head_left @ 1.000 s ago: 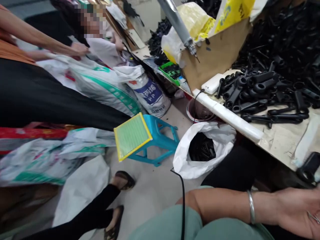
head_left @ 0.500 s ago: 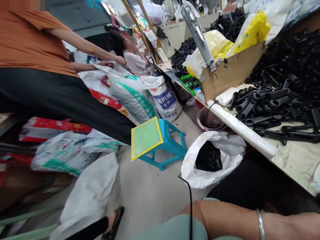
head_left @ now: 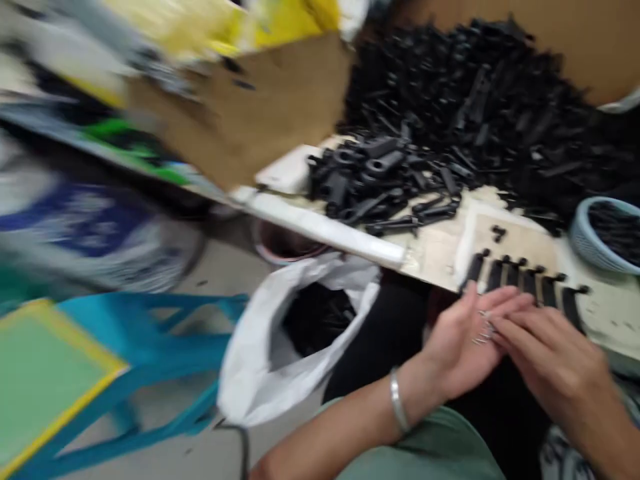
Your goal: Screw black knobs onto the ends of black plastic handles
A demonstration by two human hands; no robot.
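Note:
My left hand [head_left: 463, 347] is cupped palm up in front of the table edge, with several small silvery screws [head_left: 483, 328] lying on its fingers. My right hand [head_left: 547, 360] lies over it from the right, its fingertips touching those screws. Just beyond both hands, a row of black plastic handle parts [head_left: 520, 275] is lined up on the table. A silver bangle [head_left: 397, 401] circles my left wrist.
A big heap of black plastic parts [head_left: 450, 100] covers the table behind a cardboard box [head_left: 240, 113]. A blue basket [head_left: 600, 233] with black pieces stands at right. Below the table edge are a white bag [head_left: 280, 347] of black parts and a blue stool [head_left: 115, 373].
The view has swung right and down from the people and sacks to the table. My left hand has come up with screws in it, and my right hand has come into view.

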